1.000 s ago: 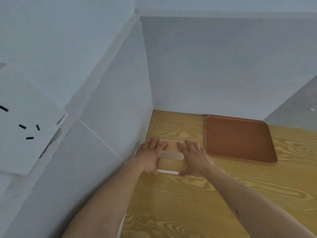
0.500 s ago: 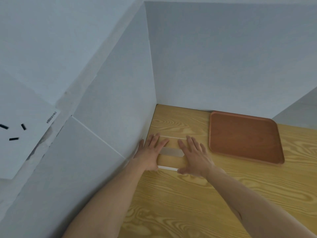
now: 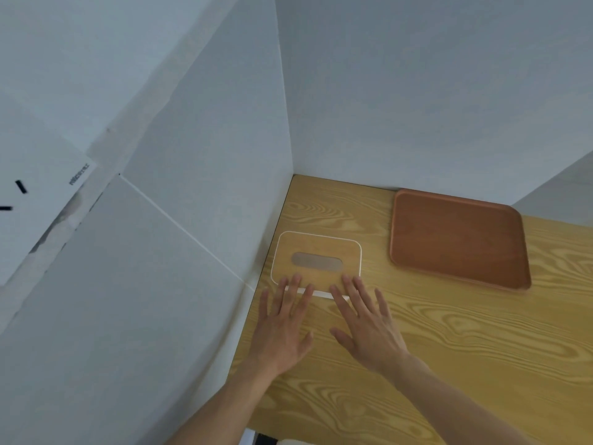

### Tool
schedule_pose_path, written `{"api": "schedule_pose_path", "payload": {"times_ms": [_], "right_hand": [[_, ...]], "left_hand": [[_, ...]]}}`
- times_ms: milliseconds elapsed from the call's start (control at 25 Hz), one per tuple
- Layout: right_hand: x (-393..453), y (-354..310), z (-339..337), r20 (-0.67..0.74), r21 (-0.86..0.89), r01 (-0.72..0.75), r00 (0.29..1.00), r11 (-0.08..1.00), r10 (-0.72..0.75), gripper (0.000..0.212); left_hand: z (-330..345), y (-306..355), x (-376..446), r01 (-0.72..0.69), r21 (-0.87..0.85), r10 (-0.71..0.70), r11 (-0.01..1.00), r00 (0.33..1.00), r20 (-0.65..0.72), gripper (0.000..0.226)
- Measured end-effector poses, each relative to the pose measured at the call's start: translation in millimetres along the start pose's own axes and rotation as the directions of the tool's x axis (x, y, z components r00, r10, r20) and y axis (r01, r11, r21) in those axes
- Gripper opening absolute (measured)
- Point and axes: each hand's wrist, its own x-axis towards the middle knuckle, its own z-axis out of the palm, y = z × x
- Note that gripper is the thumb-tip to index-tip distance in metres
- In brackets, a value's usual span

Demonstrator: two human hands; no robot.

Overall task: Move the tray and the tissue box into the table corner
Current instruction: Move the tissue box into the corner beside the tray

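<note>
Your left hand (image 3: 282, 329) and right hand (image 3: 369, 332) lie flat with every finger spread, pinching nothing, fingertips just touching the near edge of the tissue box (image 3: 316, 263), which sits left of frame centre against the side wall (image 3: 205, 187), a little short of the back wall. The tray (image 3: 455, 239) lies to its right in the upper right of the frame, its far edge close to the back wall, on the wooden worktop (image 3: 449, 364). Judging by this, you are at the nudging step for the box; the next move likely calls for an even push from both hands so it slides straight into the corner without twisting, then drawing the tray leftward beside it.
</note>
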Motion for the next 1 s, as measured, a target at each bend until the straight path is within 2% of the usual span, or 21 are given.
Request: {"api": "schedule_pose_path", "payload": {"times_ms": [240,480,680,1000], "right_hand": [[4,1,-4,0.052,0.001,-0.026,0.998,1.000,0.026,0.075],[30,6,-23,0.066,0.090,-0.056,0.997,0.994,0.050,0.077],[69,18,-45,0.123,0.095,-0.081,0.990,0.992,0.070,0.076],[122,33,-75,0.202,0.124,-0.131,0.974,0.984,0.105,0.077]], "left_hand": [[-2,0,6,0.026,0.010,-0.027,1.000,1.000,0.012,0.097],[-16,-4,31,0.058,0.068,-0.059,0.996,0.998,0.009,0.091],[-39,-10,67,0.078,0.139,-0.082,0.987,0.997,0.016,0.085],[-83,-23,129,0.081,0.170,-0.103,0.982,0.987,0.123,0.083]]}}
